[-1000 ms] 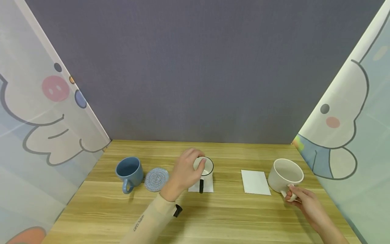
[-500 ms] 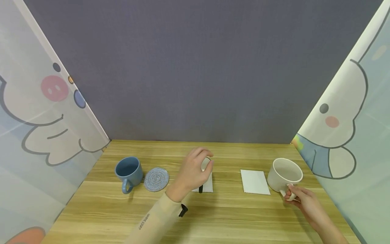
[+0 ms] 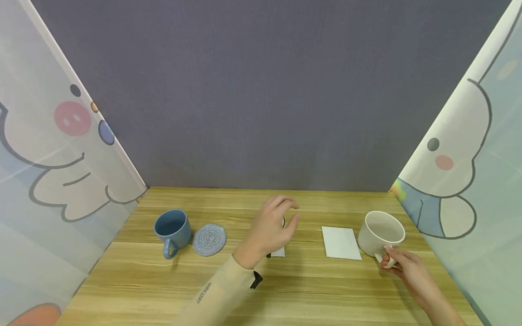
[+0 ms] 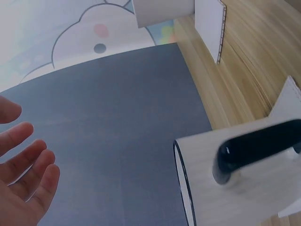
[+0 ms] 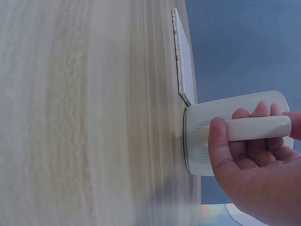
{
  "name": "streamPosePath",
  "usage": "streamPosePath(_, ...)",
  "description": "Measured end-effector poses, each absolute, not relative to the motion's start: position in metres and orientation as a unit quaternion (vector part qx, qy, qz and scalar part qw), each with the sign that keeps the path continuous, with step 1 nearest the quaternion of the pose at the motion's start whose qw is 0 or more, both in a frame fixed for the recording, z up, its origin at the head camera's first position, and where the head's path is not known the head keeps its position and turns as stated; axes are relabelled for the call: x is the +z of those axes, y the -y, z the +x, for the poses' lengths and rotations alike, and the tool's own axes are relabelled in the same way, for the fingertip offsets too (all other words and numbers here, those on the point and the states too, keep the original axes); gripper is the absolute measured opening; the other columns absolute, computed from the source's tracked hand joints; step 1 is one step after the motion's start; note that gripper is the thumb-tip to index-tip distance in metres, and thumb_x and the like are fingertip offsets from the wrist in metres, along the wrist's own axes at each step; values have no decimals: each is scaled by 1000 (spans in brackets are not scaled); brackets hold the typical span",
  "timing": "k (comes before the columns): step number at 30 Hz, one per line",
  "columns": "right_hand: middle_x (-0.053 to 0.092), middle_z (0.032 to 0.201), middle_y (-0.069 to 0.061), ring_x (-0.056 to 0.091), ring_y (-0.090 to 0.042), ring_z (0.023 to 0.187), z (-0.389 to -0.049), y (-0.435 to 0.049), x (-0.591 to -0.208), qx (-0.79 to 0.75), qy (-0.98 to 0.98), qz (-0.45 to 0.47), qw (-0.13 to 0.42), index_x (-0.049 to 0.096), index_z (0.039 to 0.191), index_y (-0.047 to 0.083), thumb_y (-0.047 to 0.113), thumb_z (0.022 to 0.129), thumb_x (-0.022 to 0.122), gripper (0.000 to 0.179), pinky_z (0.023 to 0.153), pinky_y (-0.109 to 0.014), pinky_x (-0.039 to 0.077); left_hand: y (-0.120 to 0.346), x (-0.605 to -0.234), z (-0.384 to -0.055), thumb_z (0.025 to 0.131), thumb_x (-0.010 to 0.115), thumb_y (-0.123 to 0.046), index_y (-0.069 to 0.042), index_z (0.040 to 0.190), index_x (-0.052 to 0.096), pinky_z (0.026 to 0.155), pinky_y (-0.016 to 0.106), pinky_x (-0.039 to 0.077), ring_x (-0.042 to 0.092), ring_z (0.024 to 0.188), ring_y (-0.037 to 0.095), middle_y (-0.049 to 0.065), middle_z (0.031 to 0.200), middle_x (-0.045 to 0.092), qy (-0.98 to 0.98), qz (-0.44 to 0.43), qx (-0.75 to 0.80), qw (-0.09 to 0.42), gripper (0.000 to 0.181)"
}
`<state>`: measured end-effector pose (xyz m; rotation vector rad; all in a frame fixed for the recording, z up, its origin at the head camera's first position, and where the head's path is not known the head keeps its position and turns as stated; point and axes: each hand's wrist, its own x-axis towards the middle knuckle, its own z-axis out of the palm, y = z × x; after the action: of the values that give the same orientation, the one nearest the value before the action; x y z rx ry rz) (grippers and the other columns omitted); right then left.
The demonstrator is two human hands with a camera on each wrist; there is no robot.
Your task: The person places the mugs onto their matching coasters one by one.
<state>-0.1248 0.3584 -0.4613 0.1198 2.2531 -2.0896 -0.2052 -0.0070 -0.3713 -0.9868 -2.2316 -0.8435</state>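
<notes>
My left hand (image 3: 271, 228) is over the middle of the table with loosely bent fingers and nothing in them. It covers most of a white mug with a dark rim and black handle (image 4: 263, 146) in the head view. In the left wrist view that mug stands apart from the fingers. A white square coaster (image 3: 279, 252) lies under it. At the right, my right hand (image 3: 412, 274) grips the handle of a larger off-white mug (image 3: 377, 235). Its finely ribbed side (image 5: 200, 146) shows in the right wrist view, the base close to the tabletop.
Another white square coaster (image 3: 341, 243) lies just left of the off-white mug. On the left stand a blue mug (image 3: 181, 235) and, beside it, a round blue-grey woven coaster (image 3: 210, 240). A grey panel (image 3: 265, 99) closes off the table's back, with cartoon-printed sheets at both sides.
The left hand has drifted to the right across the black-handled mug, hiding more of it. My right hand and the off-white mug have stayed in place.
</notes>
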Motion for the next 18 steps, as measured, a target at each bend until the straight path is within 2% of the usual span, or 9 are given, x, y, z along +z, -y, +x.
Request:
streamPosePath(9, 57, 79, -4, 60, -18, 78, -125, -358, -462, -676, -736, 34, 26, 56, 93, -14, 24, 102, 44, 41, 75, -35, 56, -8, -373, -206, 89, 63, -17, -13, 100, 66, 89, 28, 46, 56, 102, 16, -2, 107, 62, 828, -370, -327, 265, 13)
streamPosePath(18, 57, 80, -2, 60, -18, 79, -125, -358, -459, -665, -744, 53, 37, 55, 96, -14, 30, 102, 45, 45, 76, -37, 56, -30, -372, -209, 91, 60, -23, -16, 105, 65, 92, 23, 44, 55, 106, 12, -7, 109, 61, 846, -375, -304, 227, 16)
